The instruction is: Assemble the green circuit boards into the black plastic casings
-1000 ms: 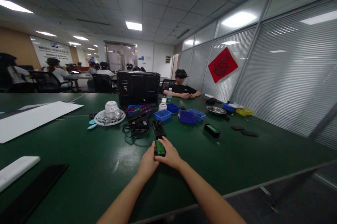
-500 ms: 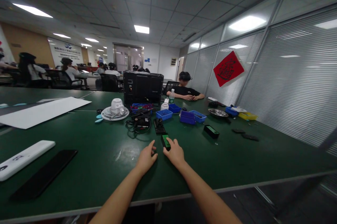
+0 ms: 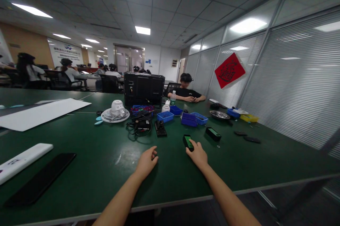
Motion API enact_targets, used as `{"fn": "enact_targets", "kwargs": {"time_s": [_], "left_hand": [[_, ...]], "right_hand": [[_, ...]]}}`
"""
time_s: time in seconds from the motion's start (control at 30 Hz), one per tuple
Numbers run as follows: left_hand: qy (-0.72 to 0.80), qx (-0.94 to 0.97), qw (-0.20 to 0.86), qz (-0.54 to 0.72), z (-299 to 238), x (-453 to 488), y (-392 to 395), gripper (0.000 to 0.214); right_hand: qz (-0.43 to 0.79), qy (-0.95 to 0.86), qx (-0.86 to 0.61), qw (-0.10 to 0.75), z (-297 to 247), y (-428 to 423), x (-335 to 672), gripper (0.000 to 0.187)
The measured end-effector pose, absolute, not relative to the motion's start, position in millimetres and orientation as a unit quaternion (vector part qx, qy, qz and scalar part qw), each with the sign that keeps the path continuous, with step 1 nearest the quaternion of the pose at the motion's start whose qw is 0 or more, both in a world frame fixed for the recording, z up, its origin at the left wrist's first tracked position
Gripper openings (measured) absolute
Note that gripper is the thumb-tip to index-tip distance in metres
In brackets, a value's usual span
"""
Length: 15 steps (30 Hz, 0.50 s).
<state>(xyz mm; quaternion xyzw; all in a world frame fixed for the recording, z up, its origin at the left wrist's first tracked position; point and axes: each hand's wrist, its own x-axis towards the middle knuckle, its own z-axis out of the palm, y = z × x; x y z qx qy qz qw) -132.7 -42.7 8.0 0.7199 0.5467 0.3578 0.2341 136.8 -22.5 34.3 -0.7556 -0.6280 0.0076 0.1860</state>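
My right hand (image 3: 197,154) grips the near end of a small black box with a green top (image 3: 188,141) on the green table (image 3: 106,162). A second box of the same kind (image 3: 213,133) lies a little further right. My left hand (image 3: 146,162) rests on the table to the left, fingers loosely curled with nothing in them. A black device (image 3: 160,128) sits beyond my hands, and a tangle of black cable (image 3: 139,125) lies beside it.
Further back stand a white fan (image 3: 115,111), a black case (image 3: 143,89), several blue bins (image 3: 190,117), a metal dish (image 3: 219,114) and a yellow tray (image 3: 249,117). A white bar (image 3: 23,157) and black slab (image 3: 39,179) lie left. A person (image 3: 186,91) sits opposite.
My right hand has carried the green-topped box from between both hands out to the right and further away. My left hand let go and stayed, curled on the table.
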Motion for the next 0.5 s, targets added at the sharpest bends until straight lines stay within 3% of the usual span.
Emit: {"fn": "enact_targets", "kwargs": {"time_s": [0.17,0.33,0.5], "left_hand": [[0.548,0.721,0.228,0.358,6,-132,-41,0.047],[0.549,0.726,0.220,0.351,6,-131,-40,0.046],[0.552,0.729,0.216,0.344,11,-130,-43,0.043]], "right_hand": [[0.012,-0.612,-0.758,0.224,31,-21,137,0.065],[0.064,-0.588,-0.756,0.281,34,-17,139,0.050],[0.083,-0.560,-0.782,0.263,38,-7,150,0.048]]}}
